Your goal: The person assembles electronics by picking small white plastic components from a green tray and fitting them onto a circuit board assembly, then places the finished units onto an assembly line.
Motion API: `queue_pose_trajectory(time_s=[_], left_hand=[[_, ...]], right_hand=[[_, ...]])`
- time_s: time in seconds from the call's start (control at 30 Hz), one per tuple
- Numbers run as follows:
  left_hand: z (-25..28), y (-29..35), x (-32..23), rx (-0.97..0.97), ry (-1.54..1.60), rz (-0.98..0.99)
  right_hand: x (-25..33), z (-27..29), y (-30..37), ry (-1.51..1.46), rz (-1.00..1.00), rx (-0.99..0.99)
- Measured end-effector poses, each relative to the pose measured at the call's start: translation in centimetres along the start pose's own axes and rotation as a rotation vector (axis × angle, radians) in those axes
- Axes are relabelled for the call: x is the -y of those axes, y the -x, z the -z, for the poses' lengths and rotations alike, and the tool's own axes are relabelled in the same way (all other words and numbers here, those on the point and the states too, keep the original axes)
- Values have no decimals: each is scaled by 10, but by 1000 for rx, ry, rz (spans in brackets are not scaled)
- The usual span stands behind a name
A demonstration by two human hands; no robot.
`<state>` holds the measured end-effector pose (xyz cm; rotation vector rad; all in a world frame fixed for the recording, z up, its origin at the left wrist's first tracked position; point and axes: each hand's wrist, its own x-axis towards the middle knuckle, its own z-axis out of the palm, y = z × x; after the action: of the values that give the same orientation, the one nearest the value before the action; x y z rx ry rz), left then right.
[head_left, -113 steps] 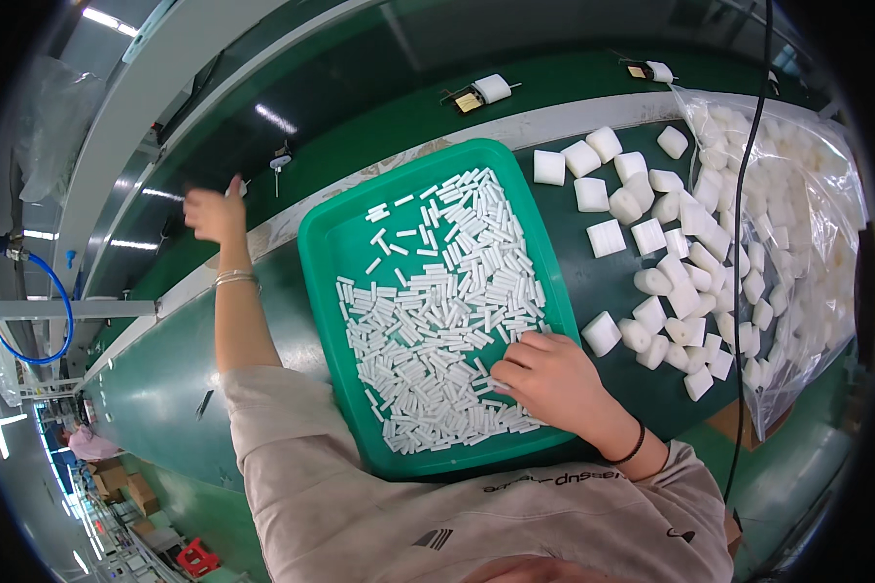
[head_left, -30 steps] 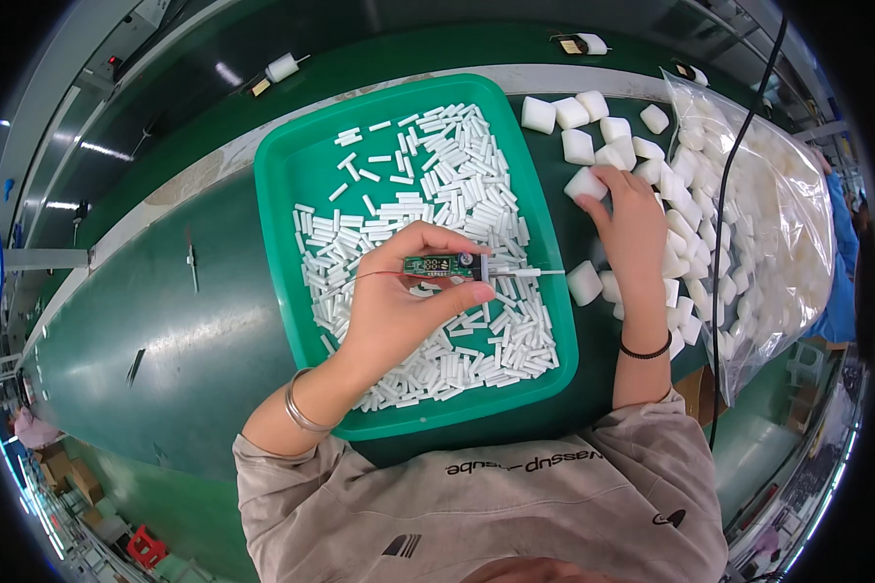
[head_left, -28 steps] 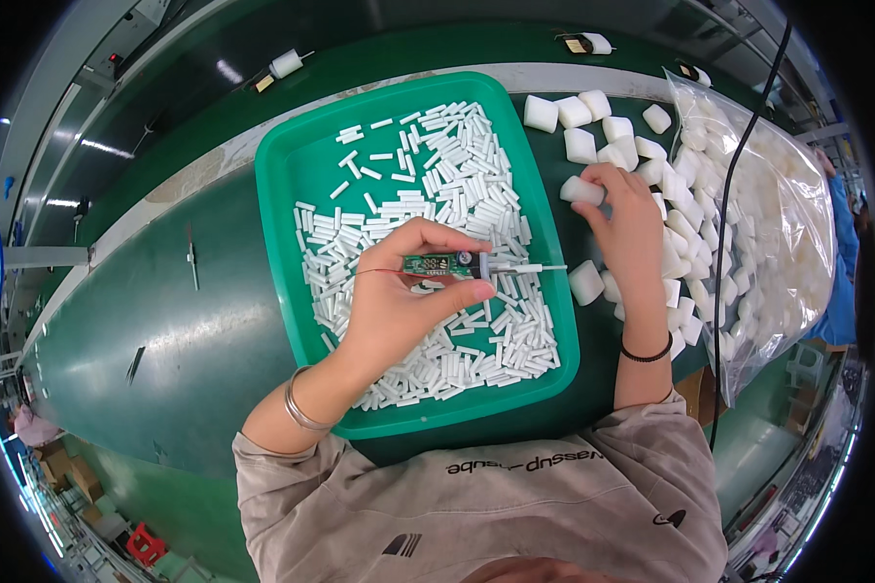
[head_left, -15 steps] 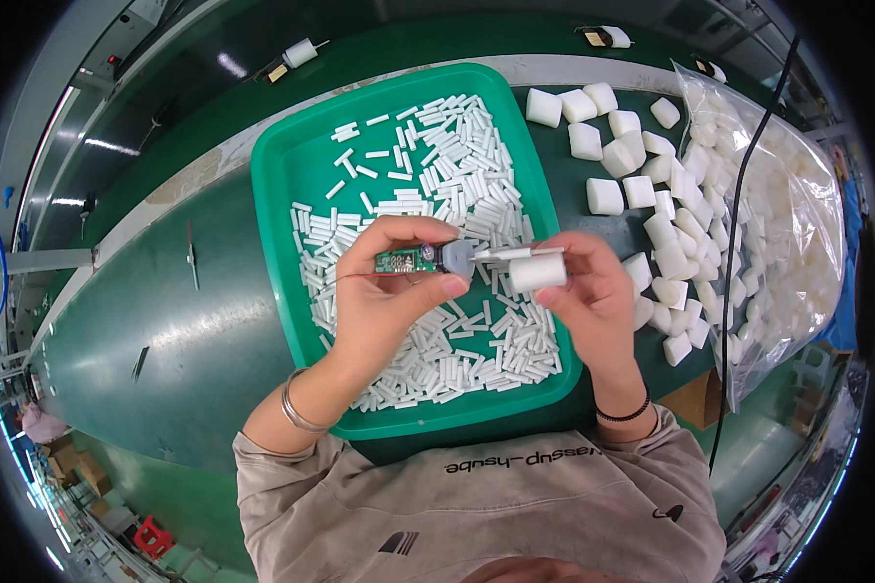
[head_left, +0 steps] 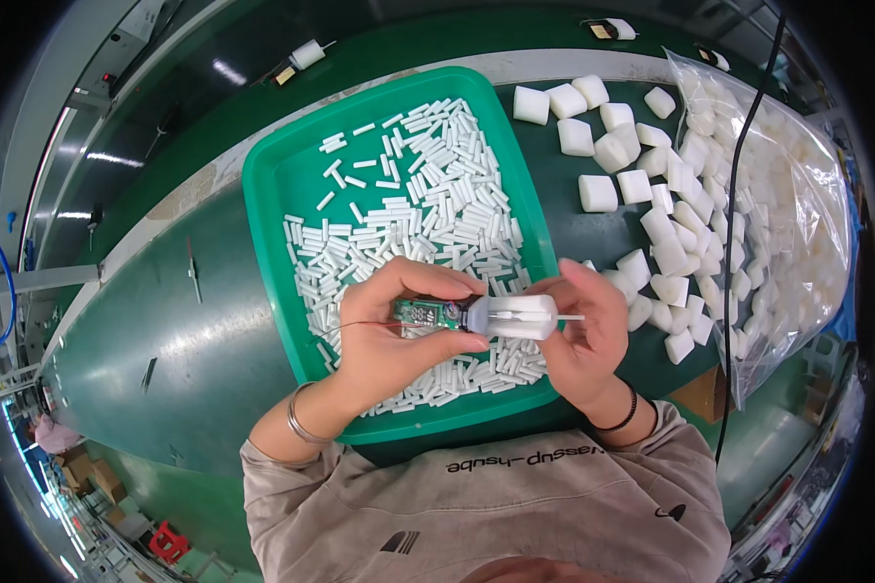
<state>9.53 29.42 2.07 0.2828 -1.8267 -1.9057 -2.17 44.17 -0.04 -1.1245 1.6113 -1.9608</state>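
Observation:
My left hand (head_left: 384, 325) grips a small electronic unit by its sides, between thumb and fingers. The unit has a green circuit board (head_left: 426, 313), a dark band, a grey collar (head_left: 477, 316) and thin reddish wires trailing left. A white soft cylinder (head_left: 525, 313) sits against the collar, in line with the unit. From its right end a thin white stick (head_left: 572, 318) pokes out. My right hand (head_left: 593, 335) is closed around the cylinder's right end, its thumb and fingertips at the sides; some of its fingers are hidden. Both hands are above the green tray (head_left: 262, 209).
Many short white sticks (head_left: 457, 228) fill the tray. Loose white cylinders (head_left: 598, 193) lie right of it, beside a clear plastic bag (head_left: 787, 214) of more. A black cable (head_left: 732, 223) hangs across the bag. Similar units (head_left: 306, 55) rest beyond the table's pale edge.
The white cylinder and stick, earlier apart from the unit in my right hand, are now against its collar. Both hands have moved slightly nearer my body.

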Motion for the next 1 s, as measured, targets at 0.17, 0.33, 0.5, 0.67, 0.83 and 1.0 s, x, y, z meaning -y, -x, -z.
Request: queue_pose_trajectory(time_s=[0.17,0.33,0.5,0.67,0.83,1.0], left_hand=[[-1,-2,1,65,40,69],[-1,-2,2,107,65,97],[-1,-2,2,157,-66,175],[-2,-2,-1,139,-228,67],[13,-20,-15,222,-477,14],[136,-69,-7,-475,-586,103]], right_hand=[[-4,6,-6,233,268,103],[2,5,-9,292,342,114],[1,2,-10,192,232,136],[-8,-4,-4,16,189,53],[-3,-7,-1,-31,2,19],[0,1,-10,418,-23,253]])
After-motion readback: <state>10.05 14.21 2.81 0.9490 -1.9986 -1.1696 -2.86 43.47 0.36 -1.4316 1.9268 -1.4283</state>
